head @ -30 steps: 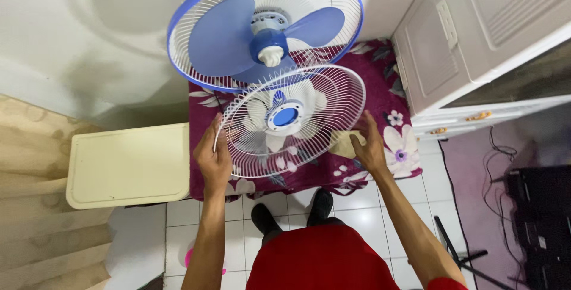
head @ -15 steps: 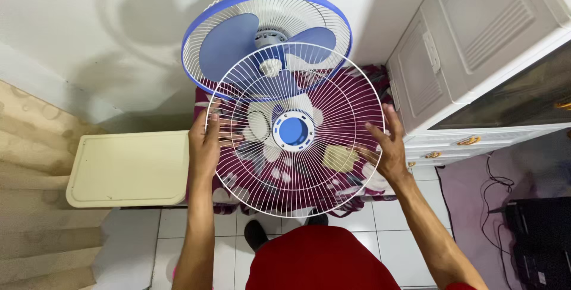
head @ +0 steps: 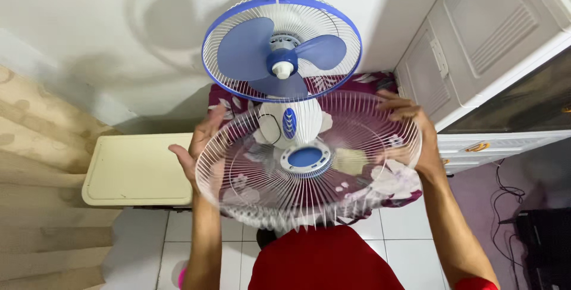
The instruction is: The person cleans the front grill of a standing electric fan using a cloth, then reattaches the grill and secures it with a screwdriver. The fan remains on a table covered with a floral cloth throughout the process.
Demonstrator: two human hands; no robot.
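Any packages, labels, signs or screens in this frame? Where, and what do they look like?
No packages, signs or lit screens.
Badge: round blue disc in a white ring, centre of the loose white wire fan guard held between left hand and right hand.
Panel: blue oval on the fan's white stand, below the blades.

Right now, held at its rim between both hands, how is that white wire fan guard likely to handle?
Probably light: the front guard is thin spaced wires. Likely springy, with both hands, left hand and right hand, only at its rim. Round, so apt to roll if set on edge.

A cream lid [head: 137, 171] (perhaps a bin's) sits left, a white cabinet [head: 476, 46] right.
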